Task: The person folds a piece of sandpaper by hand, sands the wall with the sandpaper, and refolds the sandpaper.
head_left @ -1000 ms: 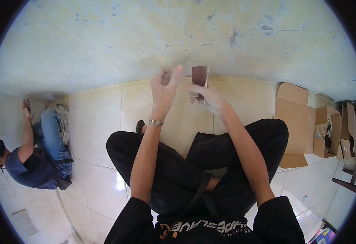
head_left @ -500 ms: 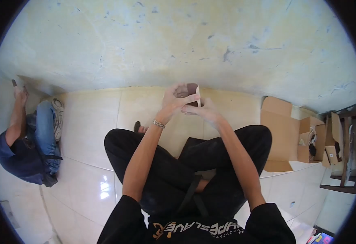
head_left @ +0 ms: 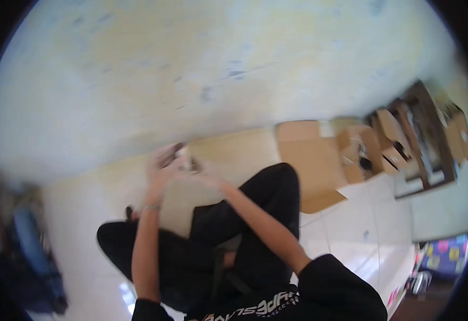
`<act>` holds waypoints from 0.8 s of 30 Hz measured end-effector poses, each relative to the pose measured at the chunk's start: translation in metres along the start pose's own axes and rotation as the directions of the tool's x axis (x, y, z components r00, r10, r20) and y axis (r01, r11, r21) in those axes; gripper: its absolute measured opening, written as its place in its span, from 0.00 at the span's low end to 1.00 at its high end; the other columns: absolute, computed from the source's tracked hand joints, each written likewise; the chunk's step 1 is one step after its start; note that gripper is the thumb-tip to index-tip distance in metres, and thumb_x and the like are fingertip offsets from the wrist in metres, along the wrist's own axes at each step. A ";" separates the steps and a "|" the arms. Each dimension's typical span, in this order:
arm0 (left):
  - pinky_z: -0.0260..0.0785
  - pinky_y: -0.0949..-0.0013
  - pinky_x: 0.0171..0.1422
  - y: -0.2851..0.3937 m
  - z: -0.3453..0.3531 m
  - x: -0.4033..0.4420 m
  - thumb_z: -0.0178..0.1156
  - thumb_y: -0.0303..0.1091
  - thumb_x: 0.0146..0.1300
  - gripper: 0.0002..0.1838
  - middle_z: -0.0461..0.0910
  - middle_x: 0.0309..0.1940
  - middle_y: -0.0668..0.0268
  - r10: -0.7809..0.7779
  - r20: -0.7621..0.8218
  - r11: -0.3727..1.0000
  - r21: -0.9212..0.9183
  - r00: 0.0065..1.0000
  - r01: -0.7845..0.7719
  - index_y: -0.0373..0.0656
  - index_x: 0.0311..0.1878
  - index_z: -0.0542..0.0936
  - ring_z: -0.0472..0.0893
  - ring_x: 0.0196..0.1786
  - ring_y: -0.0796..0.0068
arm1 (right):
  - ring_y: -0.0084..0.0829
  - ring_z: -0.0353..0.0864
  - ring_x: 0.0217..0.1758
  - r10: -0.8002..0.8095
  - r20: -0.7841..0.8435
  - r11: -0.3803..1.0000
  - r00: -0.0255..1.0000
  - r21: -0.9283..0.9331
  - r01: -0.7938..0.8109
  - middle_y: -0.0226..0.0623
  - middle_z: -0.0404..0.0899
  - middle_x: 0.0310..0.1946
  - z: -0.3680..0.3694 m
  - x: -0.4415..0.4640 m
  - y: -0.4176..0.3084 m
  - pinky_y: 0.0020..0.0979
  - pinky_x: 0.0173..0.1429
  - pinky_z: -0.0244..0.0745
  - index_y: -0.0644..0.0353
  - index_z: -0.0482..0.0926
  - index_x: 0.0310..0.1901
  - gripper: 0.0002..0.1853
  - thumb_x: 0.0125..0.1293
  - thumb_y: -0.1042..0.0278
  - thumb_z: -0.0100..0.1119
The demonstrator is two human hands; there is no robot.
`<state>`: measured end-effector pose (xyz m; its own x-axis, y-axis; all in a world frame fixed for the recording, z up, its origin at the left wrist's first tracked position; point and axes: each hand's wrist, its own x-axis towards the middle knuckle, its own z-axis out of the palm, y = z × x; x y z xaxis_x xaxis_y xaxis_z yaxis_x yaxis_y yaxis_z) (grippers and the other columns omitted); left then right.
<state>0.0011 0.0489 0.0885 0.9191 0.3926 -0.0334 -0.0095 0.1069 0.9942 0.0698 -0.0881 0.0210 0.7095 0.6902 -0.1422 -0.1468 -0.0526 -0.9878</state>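
Note:
A folded sheet of sandpaper, brown on one face and pale on the other, is held up in front of the wall's base. My left hand, with a metal watch band at the wrist, is closed around it from the left. From the right, my right hand closes on its lower edge. Both hands are smeared by motion, so single fingers are hard to make out. My crossed legs in black trousers are below the hands.
A scuffed, patchy wall rises ahead from the tiled floor. Opened cardboard lies to the right, beside a box with small items and a dark wooden rack. Another person sits blurred at the far left.
My view has swung to the right, so the boxes and rack show more fully and the other person slips toward the left edge. The sandpaper stays in my hands.

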 end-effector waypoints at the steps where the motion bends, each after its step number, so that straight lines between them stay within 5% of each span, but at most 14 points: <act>1: 0.71 0.70 0.56 -0.007 -0.006 0.005 0.64 0.23 0.55 0.20 0.78 0.53 0.57 0.053 0.038 0.998 -0.017 0.998 -0.052 0.34 0.52 0.76 0.78 0.51 0.72 | 0.37 0.69 0.63 0.025 0.009 0.998 1.000 -0.052 -0.024 0.46 0.70 0.60 0.000 -0.003 -0.013 0.38 0.65 0.66 0.67 0.62 0.65 0.46 0.51 0.46 0.71; 2: 0.71 0.72 0.53 -0.012 -0.016 0.010 0.64 0.23 0.56 0.20 0.79 0.50 0.60 0.021 0.034 0.996 0.086 0.999 -0.024 0.34 0.53 0.76 0.78 0.47 0.74 | 0.38 0.71 0.62 0.033 0.023 0.990 0.999 0.138 -0.036 0.46 0.71 0.58 0.003 -0.005 -0.015 0.38 0.64 0.67 0.68 0.63 0.64 0.46 0.52 0.45 0.70; 3: 0.70 0.73 0.49 -0.009 -0.007 0.007 0.63 0.23 0.56 0.20 0.79 0.44 0.62 0.084 -0.006 0.993 -0.086 0.996 -0.084 0.35 0.54 0.76 0.76 0.44 0.76 | 0.39 0.69 0.63 0.034 0.046 0.987 0.998 0.156 -0.041 0.47 0.70 0.60 0.006 0.003 -0.004 0.37 0.65 0.65 0.67 0.61 0.65 0.46 0.52 0.45 0.70; 4: 0.69 0.73 0.48 -0.003 -0.002 0.005 0.63 0.23 0.56 0.20 0.79 0.43 0.63 0.054 0.001 0.997 -0.051 0.999 -0.054 0.35 0.54 0.76 0.76 0.43 0.76 | 0.40 0.67 0.65 0.030 0.074 0.984 0.997 0.175 -0.043 0.47 0.68 0.61 0.002 0.008 0.005 0.37 0.67 0.64 0.66 0.60 0.67 0.47 0.52 0.46 0.70; 7: 0.70 0.73 0.47 -0.019 -0.001 0.010 0.63 0.23 0.58 0.18 0.79 0.43 0.61 -0.117 -0.092 0.986 -0.130 0.989 0.104 0.35 0.52 0.75 0.77 0.43 0.75 | 0.36 0.74 0.56 0.038 -0.006 0.995 0.999 0.091 -0.037 0.45 0.75 0.53 0.000 -0.006 -0.019 0.35 0.60 0.69 0.68 0.68 0.60 0.44 0.49 0.44 0.72; 9: 0.70 0.72 0.47 -0.025 0.000 0.011 0.63 0.23 0.58 0.17 0.79 0.45 0.60 -0.044 -0.061 0.983 -0.179 0.997 0.033 0.33 0.51 0.75 0.78 0.44 0.74 | 0.35 0.76 0.48 -0.016 0.008 0.997 1.000 0.074 0.015 0.42 0.78 0.45 0.004 0.001 -0.005 0.34 0.53 0.72 0.68 0.72 0.54 0.41 0.47 0.43 0.73; 13: 0.69 0.71 0.52 -0.020 -0.001 0.013 0.62 0.24 0.60 0.18 0.79 0.49 0.57 -0.019 0.011 0.997 0.076 1.000 0.018 0.30 0.53 0.74 0.78 0.49 0.72 | 0.32 0.78 0.37 0.130 0.101 0.987 0.986 0.085 -0.139 0.38 0.79 0.36 -0.004 0.000 -0.019 0.33 0.40 0.75 0.67 0.75 0.49 0.39 0.44 0.41 0.74; 16: 0.68 0.69 0.56 -0.023 0.002 0.012 0.60 0.25 0.61 0.20 0.77 0.52 0.54 0.007 0.049 0.993 0.119 0.999 -0.013 0.29 0.56 0.72 0.77 0.53 0.69 | 0.27 0.78 0.30 0.093 0.042 0.994 0.995 0.051 -0.095 0.38 0.79 0.31 -0.004 -0.001 -0.017 0.30 0.32 0.73 0.66 0.75 0.47 0.39 0.43 0.40 0.74; 19: 0.67 0.68 0.59 -0.034 -0.003 0.012 0.60 0.26 0.62 0.22 0.76 0.54 0.53 0.007 0.016 0.995 0.099 1.000 -0.009 0.29 0.58 0.71 0.76 0.54 0.68 | 0.25 0.78 0.27 -0.008 -0.052 1.000 0.999 0.015 0.009 0.38 0.78 0.29 0.006 0.010 0.008 0.28 0.29 0.73 0.67 0.75 0.45 0.38 0.41 0.42 0.76; 24: 0.67 0.67 0.59 -0.024 0.000 0.007 0.60 0.28 0.62 0.23 0.75 0.55 0.52 0.010 -0.012 0.984 0.178 1.000 -0.008 0.27 0.58 0.71 0.76 0.54 0.66 | 0.27 0.80 0.27 0.039 -0.035 0.977 0.999 0.213 -0.031 0.37 0.78 0.27 0.011 0.001 -0.002 0.28 0.29 0.76 0.68 0.74 0.39 0.35 0.37 0.51 0.81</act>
<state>0.0078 0.0489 0.0640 0.9141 0.4048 -0.0246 0.0534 -0.0601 0.9968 0.0638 -0.0793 0.0237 0.7272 0.6617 -0.1827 -0.3115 0.0809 -0.9468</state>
